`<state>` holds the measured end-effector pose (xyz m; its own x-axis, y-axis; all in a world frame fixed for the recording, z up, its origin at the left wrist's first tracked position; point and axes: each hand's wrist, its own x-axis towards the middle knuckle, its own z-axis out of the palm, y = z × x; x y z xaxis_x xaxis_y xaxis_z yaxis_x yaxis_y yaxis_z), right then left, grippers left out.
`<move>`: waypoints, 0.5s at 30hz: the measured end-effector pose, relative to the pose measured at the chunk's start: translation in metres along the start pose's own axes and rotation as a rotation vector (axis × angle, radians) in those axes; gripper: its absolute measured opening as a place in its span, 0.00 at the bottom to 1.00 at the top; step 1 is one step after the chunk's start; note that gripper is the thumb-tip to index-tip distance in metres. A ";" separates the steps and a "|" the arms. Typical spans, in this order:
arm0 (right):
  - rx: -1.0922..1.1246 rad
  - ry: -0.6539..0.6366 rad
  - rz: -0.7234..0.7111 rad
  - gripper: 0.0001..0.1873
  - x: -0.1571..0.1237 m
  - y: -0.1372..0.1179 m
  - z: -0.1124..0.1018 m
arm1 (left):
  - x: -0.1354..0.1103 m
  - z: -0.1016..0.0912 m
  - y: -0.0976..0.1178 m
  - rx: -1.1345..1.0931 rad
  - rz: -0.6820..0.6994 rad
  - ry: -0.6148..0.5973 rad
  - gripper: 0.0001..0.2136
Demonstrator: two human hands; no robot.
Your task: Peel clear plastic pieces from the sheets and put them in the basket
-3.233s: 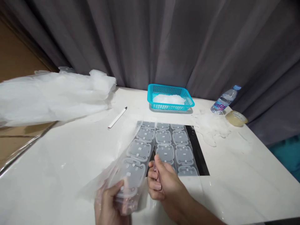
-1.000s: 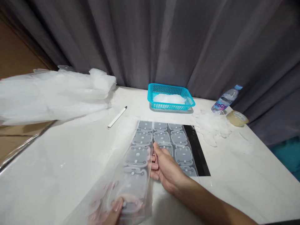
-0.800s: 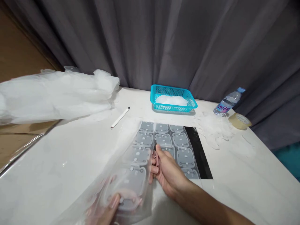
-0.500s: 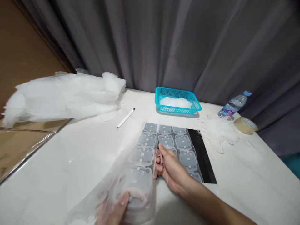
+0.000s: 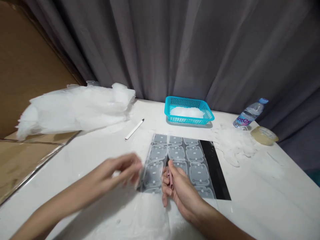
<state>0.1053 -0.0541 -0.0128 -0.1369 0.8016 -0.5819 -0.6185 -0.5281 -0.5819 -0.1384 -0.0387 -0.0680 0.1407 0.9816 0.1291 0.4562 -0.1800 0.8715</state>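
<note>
Well, a big grey cloth curtain (image 5: 175,50) hangs behind a wide white table (image 5: 250,200). A brown cardboard wall (image 5: 25,66) stands at the left. A soft heap of thin white plastic bags (image 5: 77,108) lies on the table's far left corner.

In the middle of the table, a flat black mat (image 5: 215,166) lies under a clear plastic sheet with rows of grey rounded squares (image 5: 185,155). The sheet lies flat, near a blue-green plastic basket (image 5: 190,120) with white stuff in it.

The left hand (image 5: 120,170) is at the sheet's left edge, with its fingers bent close together. It is blurry, so I cannot tell if it pinches the edge or only touches it. The right hand (image 5: 181,191) rests on the sheet's near edge.

On the right lie some crumpled clear plastic scraps (image 5: 235,146), a small clear water bottle (image 5: 250,113) and a roll of see-through tape (image 5: 263,135). A thin white pen (image 5: 134,129) lies near the heap. Smallest of all is a thin pinkish tool (image 5: 170,176). The right hand is curled shut around it.

To do this bit well, I think the right hand should press the sheet down so it cannot slide. It should also keep the tool low and steady over one square. The left hand should hold the edge softly, so the thin plastic does not fold or pull up the other squares.
</note>
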 end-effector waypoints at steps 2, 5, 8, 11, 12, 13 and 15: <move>-0.017 0.006 -0.013 0.27 -0.001 0.001 0.000 | 0.086 0.002 0.044 0.230 0.185 -0.322 0.15; -0.037 -0.001 -0.021 0.30 -0.002 0.004 0.001 | 0.159 0.023 0.071 0.376 0.348 -0.392 0.21; -0.052 -0.015 -0.042 0.35 -0.001 0.006 0.000 | 0.172 0.047 0.063 0.452 0.383 -0.382 0.24; -0.074 -0.024 -0.066 0.38 0.001 0.007 -0.002 | 0.166 0.058 0.053 0.496 0.361 -0.353 0.28; -0.082 -0.025 -0.070 0.39 0.002 0.007 -0.003 | 0.165 0.058 0.053 0.505 0.344 -0.353 0.29; -0.090 -0.028 -0.073 0.40 0.003 0.007 -0.004 | 0.166 0.057 0.054 0.511 0.322 -0.359 0.30; -0.107 -0.036 -0.077 0.40 0.005 0.007 -0.006 | 0.169 0.051 0.060 0.518 0.260 -0.380 0.31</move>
<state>0.1050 -0.0553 -0.0235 -0.1215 0.8495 -0.5134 -0.5427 -0.4899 -0.6823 -0.0424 0.1130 -0.0182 0.5576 0.8288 0.0460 0.7132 -0.5067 0.4843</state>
